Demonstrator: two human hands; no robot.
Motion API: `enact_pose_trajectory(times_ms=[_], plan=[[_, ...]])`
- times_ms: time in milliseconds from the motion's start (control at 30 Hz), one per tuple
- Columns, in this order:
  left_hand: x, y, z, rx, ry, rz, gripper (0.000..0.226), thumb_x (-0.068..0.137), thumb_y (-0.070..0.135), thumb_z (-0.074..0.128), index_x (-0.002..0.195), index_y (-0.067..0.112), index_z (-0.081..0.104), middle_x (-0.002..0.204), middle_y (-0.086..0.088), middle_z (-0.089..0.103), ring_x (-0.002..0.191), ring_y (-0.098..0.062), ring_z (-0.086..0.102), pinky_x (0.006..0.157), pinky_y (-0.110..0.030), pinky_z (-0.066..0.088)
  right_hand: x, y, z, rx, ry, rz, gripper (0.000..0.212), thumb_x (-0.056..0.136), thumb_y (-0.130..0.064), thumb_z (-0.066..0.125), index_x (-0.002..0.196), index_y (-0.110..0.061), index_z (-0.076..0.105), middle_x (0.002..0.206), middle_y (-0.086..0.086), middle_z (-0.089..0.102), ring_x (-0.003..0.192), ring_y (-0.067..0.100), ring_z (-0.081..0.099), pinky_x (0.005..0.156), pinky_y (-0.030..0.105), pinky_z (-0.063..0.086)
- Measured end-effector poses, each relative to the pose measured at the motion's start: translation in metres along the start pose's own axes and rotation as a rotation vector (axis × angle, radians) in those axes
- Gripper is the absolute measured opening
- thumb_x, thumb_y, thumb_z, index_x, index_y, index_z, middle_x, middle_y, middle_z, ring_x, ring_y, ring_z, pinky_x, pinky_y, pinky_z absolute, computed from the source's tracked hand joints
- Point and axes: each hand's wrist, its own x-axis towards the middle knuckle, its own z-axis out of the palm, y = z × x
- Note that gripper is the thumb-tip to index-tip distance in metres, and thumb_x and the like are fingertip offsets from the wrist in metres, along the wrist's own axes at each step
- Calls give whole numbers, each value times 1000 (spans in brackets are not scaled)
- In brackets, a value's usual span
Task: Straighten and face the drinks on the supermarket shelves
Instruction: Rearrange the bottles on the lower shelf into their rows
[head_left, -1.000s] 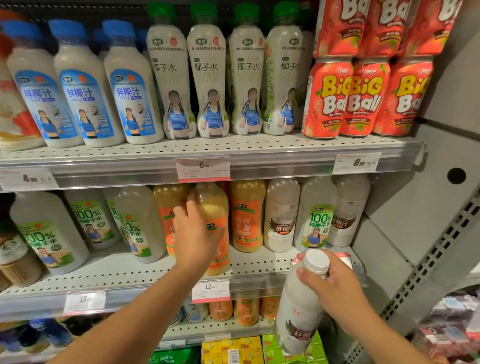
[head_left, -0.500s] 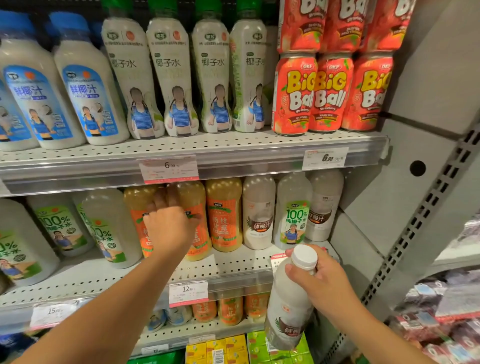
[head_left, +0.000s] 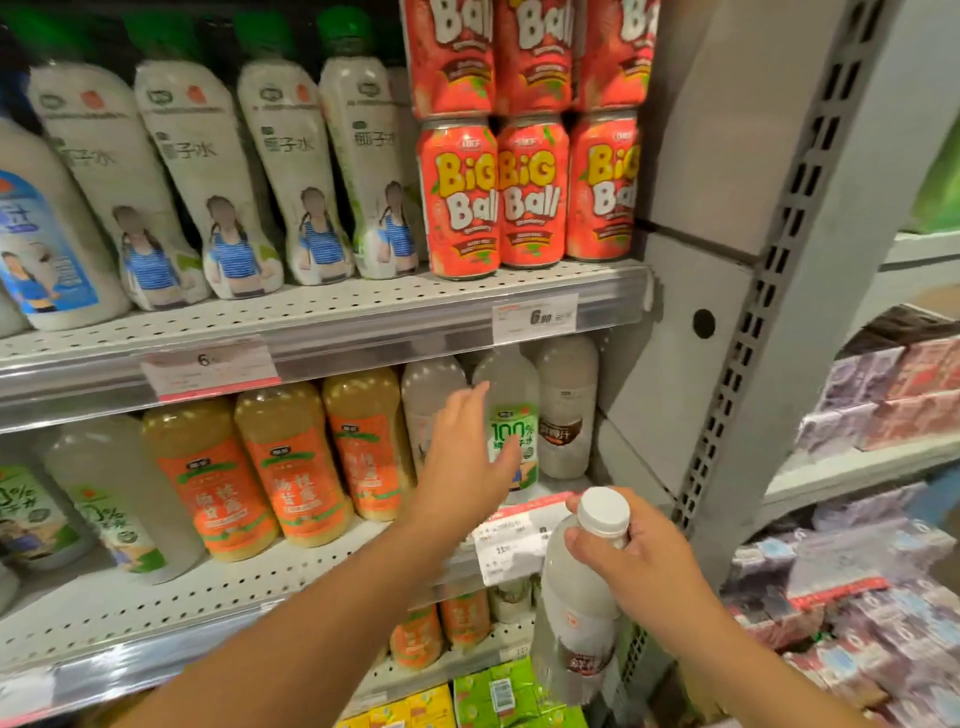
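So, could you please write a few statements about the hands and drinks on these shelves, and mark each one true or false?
1. The right hand grips the white-capped milky bottle near its neck. True.
2. The left hand is wrapped round an orange-labelled juice bottle. False: its fingers are spread open in front of the pale bottles further right, gripping nothing.
3. The red Big Ball cans are stacked two high on the upper shelf. True.
4. The green-labelled 100% bottle stands on the upper shelf. False: it stands on the shelf below.
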Motion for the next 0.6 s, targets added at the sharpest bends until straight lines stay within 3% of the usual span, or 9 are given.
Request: enact_pose_trajectory(times_ms=[100, 167, 200, 267, 333, 400, 433, 533, 600], plan=[[41, 26, 9, 32, 49, -156, 28, 92, 33, 57, 97, 7, 49, 99, -8, 48, 101, -29, 51, 87, -40, 46, -5, 1, -12, -6, 14, -14, 18, 81, -21, 76, 94, -28, 66, 86, -20, 68, 77, -6, 61, 64, 6, 44], [62, 32, 13, 61, 44, -232, 34, 92, 31, 56, 68, 10, 44, 70, -4, 45, 79, -30, 53, 62, -34, 43, -8, 4, -19, -4, 16, -12, 19, 81, -20, 76, 94, -29, 65, 85, -21, 67, 76, -6, 61, 65, 6, 43], [71, 35, 14, 60, 14, -293, 39, 92, 31, 55, 62, 10, 43, 62, -3, 43, 73, -30, 52, 58, -31, 39, -10, 5, -22, -3, 16, -13, 19, 81, -20, 76, 94, -29, 65, 84, -21, 67, 76, -6, 60, 65, 6, 43], [89, 42, 17, 77, -98, -442, 37, 95, 33, 49, 70, 6, 52, 66, -4, 49, 79, -27, 52, 68, -29, 39, -15, 9, -29, 18, 21, -3, 18, 81, -19, 75, 93, -29, 65, 85, -18, 67, 75, -5, 60, 65, 7, 44], [102, 45, 21, 132, -217, -512, 32, 101, 29, 39, 109, 4, 58, 98, -11, 57, 103, -30, 52, 85, -31, 38, -20, 12, -35, 70, 28, 15, 17, 81, -18, 75, 93, -28, 66, 85, -14, 67, 73, -5, 60, 64, 8, 45], [110, 48, 23, 65, -168, -558, 40, 104, 25, 33, 135, 2, 44, 132, -16, 49, 123, -30, 45, 98, -33, 34, -25, 14, -40, 87, 27, 14, 16, 82, -19, 75, 91, -30, 67, 84, -11, 67, 72, -4, 59, 64, 9, 44], [111, 47, 24, 24, -124, -569, 41, 103, 24, 33, 137, 3, 42, 134, -16, 47, 122, -30, 45, 98, -32, 34, -28, 15, -43, 85, 20, 8, 17, 82, -20, 76, 90, -32, 67, 85, -11, 67, 73, -3, 60, 64, 9, 45], [102, 44, 25, -78, -46, -581, 32, 97, 21, 49, 121, 1, 56, 91, -9, 53, 88, -24, 50, 79, -31, 40, -34, 17, -47, 54, 0, -25, 19, 78, -28, 74, 89, -39, 65, 86, -12, 68, 76, -1, 61, 67, 10, 46], [92, 40, 25, -278, 76, -615, 27, 88, 19, 62, 109, 2, 61, 81, -6, 56, 79, -22, 56, 73, -31, 45, -39, 17, -49, 41, -3, -28, 21, 75, -31, 73, 91, -42, 64, 87, -13, 68, 77, -1, 61, 67, 10, 46]])
